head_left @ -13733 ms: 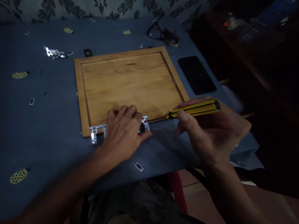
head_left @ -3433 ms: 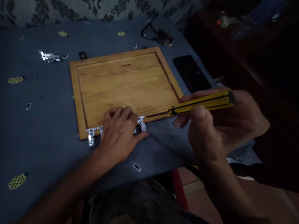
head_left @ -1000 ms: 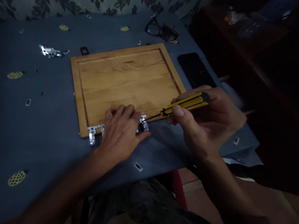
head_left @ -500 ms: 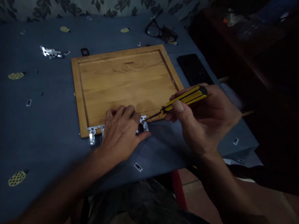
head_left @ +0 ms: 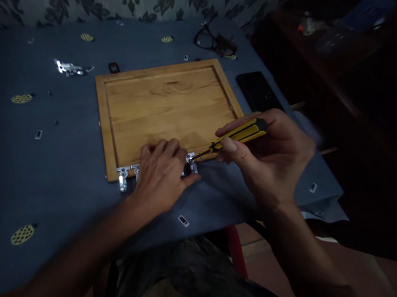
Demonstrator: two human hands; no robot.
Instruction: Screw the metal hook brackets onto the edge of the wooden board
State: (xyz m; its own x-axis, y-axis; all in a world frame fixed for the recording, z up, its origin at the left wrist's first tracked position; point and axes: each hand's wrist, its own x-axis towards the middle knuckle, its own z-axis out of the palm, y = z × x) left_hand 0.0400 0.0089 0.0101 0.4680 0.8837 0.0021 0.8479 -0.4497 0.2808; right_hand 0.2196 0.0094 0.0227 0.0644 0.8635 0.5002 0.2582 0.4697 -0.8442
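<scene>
A framed wooden cabinet door [head_left: 168, 107] lies flat on the cloth-covered table, with metal hinges along its near edge. One hinge [head_left: 122, 177] shows at the near left corner. Another hinge [head_left: 193, 166] sits just right of my left hand [head_left: 161, 178], whose curled fingers press on the door's near edge while the thumb reaches below this hinge. What lies under the palm is hidden. My right hand [head_left: 272, 156] grips a yellow-and-black screwdriver [head_left: 240, 134] between thumb and fingers. The shaft slants leftward, its tip at the right hinge.
On the blue patterned tablecloth [head_left: 69, 156] lie a loose metal hinge [head_left: 69, 68], small screws [head_left: 55, 122] and a small dark square piece [head_left: 113, 67]. Glasses [head_left: 216, 43] rest behind the door, and a black phone [head_left: 258, 92] to its right. Dark furniture [head_left: 323, 70] stands at right.
My right hand and the screwdriver handle have shifted slightly left, and the grip has rolled a little. The left hand stays in place on the door's edge.
</scene>
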